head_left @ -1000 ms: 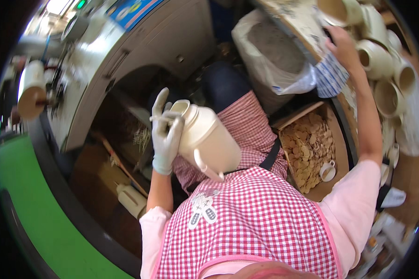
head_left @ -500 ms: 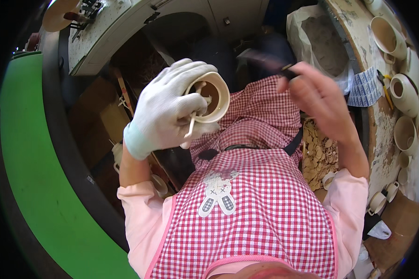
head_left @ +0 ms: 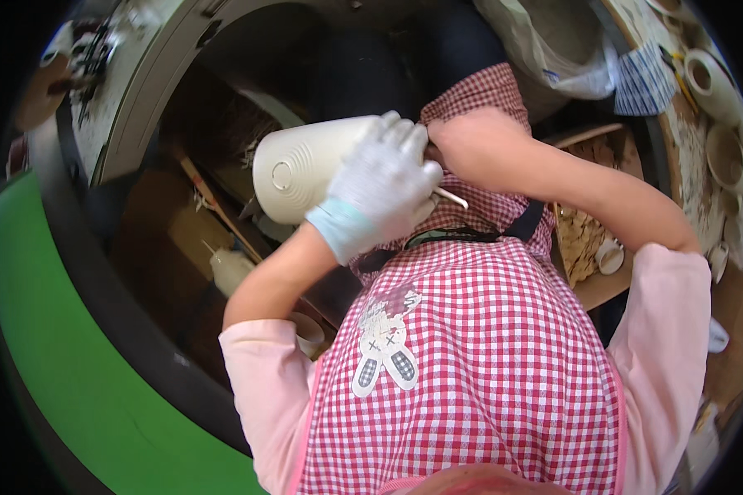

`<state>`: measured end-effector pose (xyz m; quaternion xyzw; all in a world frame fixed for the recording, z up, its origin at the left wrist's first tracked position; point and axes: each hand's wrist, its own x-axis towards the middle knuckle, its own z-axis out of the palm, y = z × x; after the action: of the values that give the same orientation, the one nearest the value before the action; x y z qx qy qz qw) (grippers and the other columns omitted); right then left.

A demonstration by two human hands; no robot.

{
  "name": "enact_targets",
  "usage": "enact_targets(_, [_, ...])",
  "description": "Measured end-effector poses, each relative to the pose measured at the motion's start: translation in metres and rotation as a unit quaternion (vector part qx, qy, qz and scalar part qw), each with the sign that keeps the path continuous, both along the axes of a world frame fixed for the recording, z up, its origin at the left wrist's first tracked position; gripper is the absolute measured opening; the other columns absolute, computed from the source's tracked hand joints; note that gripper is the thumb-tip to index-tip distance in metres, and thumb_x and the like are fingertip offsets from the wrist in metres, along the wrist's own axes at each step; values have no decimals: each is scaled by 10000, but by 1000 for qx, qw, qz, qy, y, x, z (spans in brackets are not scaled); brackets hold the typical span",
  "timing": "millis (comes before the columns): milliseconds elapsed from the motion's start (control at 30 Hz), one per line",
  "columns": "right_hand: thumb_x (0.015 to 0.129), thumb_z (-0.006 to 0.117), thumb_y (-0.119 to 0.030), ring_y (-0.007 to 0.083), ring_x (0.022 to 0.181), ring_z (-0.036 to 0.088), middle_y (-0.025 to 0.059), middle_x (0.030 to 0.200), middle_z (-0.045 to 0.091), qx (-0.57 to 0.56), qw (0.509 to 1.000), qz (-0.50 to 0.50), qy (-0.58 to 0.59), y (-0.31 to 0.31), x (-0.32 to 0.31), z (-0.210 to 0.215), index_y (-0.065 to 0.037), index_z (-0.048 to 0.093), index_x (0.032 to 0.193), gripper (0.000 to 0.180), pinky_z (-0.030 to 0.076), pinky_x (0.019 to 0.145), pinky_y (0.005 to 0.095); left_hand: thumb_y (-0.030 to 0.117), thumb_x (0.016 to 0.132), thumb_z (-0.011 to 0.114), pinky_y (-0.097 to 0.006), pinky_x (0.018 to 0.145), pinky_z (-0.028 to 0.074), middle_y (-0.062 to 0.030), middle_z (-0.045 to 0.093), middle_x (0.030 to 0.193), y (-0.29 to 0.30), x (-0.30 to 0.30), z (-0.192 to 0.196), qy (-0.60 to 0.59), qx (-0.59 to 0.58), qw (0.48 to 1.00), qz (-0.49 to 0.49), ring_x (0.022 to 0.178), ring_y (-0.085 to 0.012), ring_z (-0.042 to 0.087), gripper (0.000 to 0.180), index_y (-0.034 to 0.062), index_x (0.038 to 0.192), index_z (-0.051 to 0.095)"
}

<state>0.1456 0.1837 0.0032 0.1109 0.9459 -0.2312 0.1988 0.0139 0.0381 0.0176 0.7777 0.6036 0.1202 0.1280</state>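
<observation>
My left hand [head_left: 384, 177], in a white knit glove with a pale green cuff, grips a cream unglazed clay cup [head_left: 293, 169]. It lies tipped on its side, its ringed base facing left and its mouth toward my right hand. A thin, curved, cream strip [head_left: 452, 198] pokes out below the gloved fingers; what it joins is hidden. Bare and closed, my right hand [head_left: 476, 148] presses close by the cup's mouth and the gloved fingertips. The dark-handled knife seen in it earlier is almost wholly hidden behind the hand now.
Cream clay vessels [head_left: 712, 87] stand along the worktop at right, beside a blue-patterned sheet [head_left: 644, 80]. A plastic-lined container [head_left: 553, 62] is at the far right. Below my right forearm sits a box of clay scraps [head_left: 582, 239]. A green surface [head_left: 82, 355] curves along the left.
The cup has turned from mouth facing up to lying sideways, base to the left. My right hand has swung in from the right to meet the cup's mouth. The whole view has shifted.
</observation>
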Motion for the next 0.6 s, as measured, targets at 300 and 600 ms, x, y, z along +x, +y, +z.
enact_targets(300, [1097, 425, -395, 95, 370, 454, -17, 519, 482, -596, 712, -161, -334, 13, 31, -17, -44, 583, 846, 459, 424, 373, 241, 287, 644, 825, -527, 1138, 421, -189, 640, 1293, -28, 11, -13, 1, 92, 995, 33, 1246, -363, 600, 352, 49, 856, 674])
enact_targets(600, [1117, 410, -374, 34, 395, 358, -52, 544, 399, -731, 582, -97, -342, 5, -4, -15, -37, 540, 928, 408, 335, 373, 177, 222, 646, 884, -506, 1037, 488, -152, 693, 1235, -57, -4, 4, -26, 109, 984, 139, 1166, -394, 651, 327, 72, 826, 657])
